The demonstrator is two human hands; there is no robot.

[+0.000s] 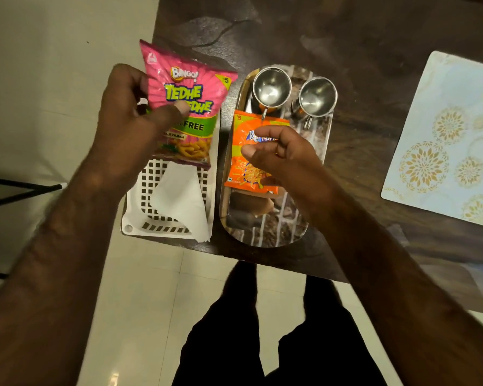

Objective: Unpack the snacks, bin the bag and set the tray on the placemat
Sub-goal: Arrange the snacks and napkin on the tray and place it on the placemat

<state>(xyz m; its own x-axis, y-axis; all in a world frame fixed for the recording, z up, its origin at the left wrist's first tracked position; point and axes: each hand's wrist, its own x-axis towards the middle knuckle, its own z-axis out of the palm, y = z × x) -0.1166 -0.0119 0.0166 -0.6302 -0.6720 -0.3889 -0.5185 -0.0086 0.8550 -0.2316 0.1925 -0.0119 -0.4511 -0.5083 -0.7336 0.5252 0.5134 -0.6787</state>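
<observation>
My left hand (pixel 135 112) grips a pink Bingo snack packet (pixel 188 107) by its left edge and holds it above the far end of a white plastic basket (pixel 134 215). A white paper bag (pixel 181 199) lies in the basket. My right hand (pixel 279 154) hovers with loosely spread fingers over an orange snack packet (pixel 248 174), which lies on the oval patterned tray (pixel 265 232). Whether the fingers touch the orange packet I cannot tell. Two steel cups (pixel 272 86) (pixel 318 96) stand at the tray's far end. A pale floral placemat (pixel 452 140) lies to the right of the tray.
Basket and tray sit side by side at the near left corner of a dark wooden table (pixel 374 51). Pale tiled floor (pixel 53 79) lies left of and below the table. My dark-trousered legs (pixel 262 344) stand at the table's near edge. A black metal frame (pixel 17 190) shows at far left.
</observation>
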